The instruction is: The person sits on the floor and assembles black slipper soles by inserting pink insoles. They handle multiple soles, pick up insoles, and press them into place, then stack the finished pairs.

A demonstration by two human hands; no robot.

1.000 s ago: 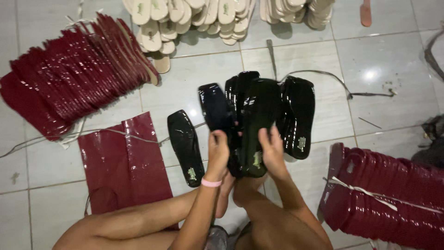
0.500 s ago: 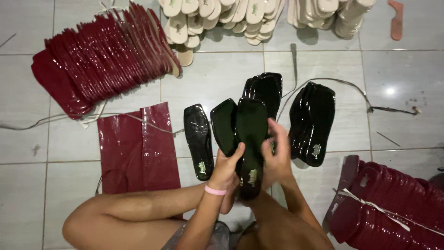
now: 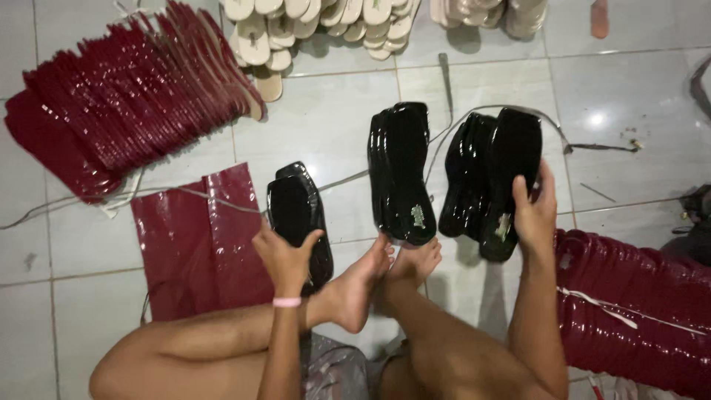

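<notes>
Near centre, bare feet [image 3: 378,281] on tiled floor [image 3: 652,104]. Left hand [image 3: 285,255] clamped on glossy black insole [image 3: 290,211]; right hand [image 3: 535,215] clamped on black insole pair [image 3: 511,163]. Between them, black insole stack [image 3: 401,170]. Far left, maroon insole fan [image 3: 118,104]; far centre, beige soles [image 3: 318,26].

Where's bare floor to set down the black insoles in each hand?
Bare tile lies between the dark red sheets and the middle black stack, above the left hand, and right of the stack at the right hand, up to the grey strap. It is crowded near the feet.
</notes>
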